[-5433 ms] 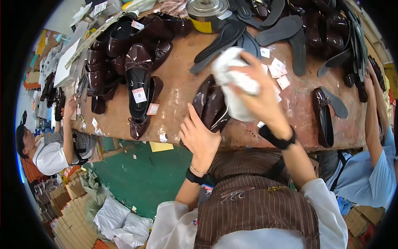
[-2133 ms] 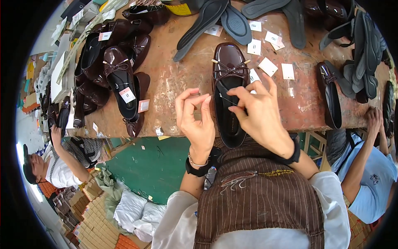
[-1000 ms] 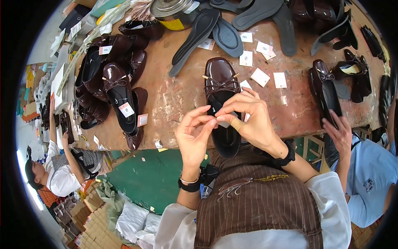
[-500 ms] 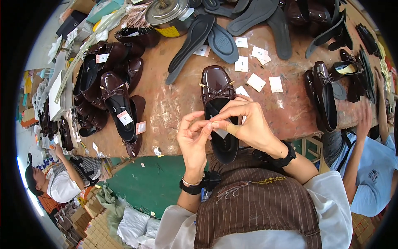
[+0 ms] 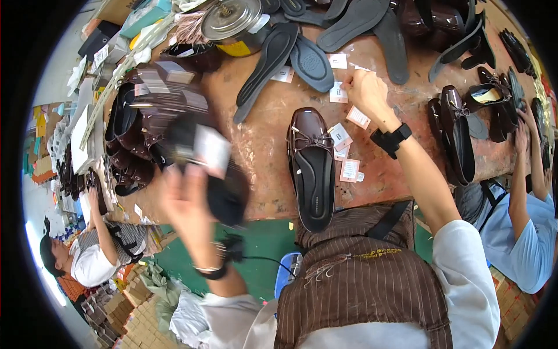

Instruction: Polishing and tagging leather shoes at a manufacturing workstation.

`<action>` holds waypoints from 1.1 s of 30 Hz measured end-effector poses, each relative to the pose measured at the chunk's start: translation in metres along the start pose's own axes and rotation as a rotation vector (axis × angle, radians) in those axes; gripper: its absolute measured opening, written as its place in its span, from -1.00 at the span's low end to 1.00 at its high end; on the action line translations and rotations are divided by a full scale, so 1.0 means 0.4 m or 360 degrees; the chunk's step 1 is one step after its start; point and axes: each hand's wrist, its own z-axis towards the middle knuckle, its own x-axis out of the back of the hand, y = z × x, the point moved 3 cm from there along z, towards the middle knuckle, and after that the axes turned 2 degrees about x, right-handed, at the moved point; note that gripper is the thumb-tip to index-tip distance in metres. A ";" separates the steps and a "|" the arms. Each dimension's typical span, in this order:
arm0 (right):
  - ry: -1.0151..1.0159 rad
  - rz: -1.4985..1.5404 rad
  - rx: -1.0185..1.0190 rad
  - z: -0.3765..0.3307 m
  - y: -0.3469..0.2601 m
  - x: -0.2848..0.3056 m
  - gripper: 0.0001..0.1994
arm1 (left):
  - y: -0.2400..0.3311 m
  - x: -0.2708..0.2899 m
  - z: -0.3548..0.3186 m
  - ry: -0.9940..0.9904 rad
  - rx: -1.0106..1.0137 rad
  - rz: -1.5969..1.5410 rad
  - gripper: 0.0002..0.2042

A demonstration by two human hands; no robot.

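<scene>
My left hand [image 5: 189, 200], smeared by motion, is closed on a dark loafer [image 5: 226, 195] at the left. A white tag [image 5: 212, 152] shows on that blurred shoe, near my fingertips. In front of me a glossy dark brown loafer [image 5: 311, 174] with a bow and a black insole lies toe away, its heel at the table's near edge. Small printed cards [image 5: 350, 170] lie against its right side. My right hand [image 5: 367, 94] is farther off, fingers curled down beside a white card [image 5: 338, 93]; whatever is between the fingertips is hidden.
Stacked brown loafers [image 5: 125, 128] stand left on the worn table [image 5: 261, 139]. Grey insoles [image 5: 314, 61] and a round metal tin [image 5: 233, 26] lie at the back. More loafers [image 5: 456, 136] are at the right, near a co-worker in blue [image 5: 517, 227]. Another person [image 5: 87, 250] works at far left.
My hands, pinched together over the front loafer before, have parted. The left went to the pile side and now moves a loafer; the right reached away to the cards. The front shoe now shows its whole insole.
</scene>
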 end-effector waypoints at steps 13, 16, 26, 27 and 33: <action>0.0023 0.0849 0.0573 -0.316 -0.232 0.244 -0.93 | 0.057 0.040 0.109 0.0415 -0.0579 0.0864 -0.87; -0.0136 0.0626 0.0401 -0.407 -0.294 0.135 -0.92 | 0.019 -0.213 -0.092 -0.0930 -0.0245 0.0486 -0.74; 0.0099 0.0358 0.0447 -0.435 -0.306 0.031 -0.94 | -0.060 -0.286 -0.173 -0.0777 0.0119 0.0331 -0.60; 0.0104 0.0354 0.0407 -0.432 -0.308 0.031 -0.94 | -0.061 -0.288 -0.177 -0.0785 0.0108 0.0323 -0.60; 0.0127 0.0420 0.0392 -0.426 -0.311 0.027 -0.94 | -0.064 -0.292 -0.182 -0.0706 -0.0047 0.0535 -0.70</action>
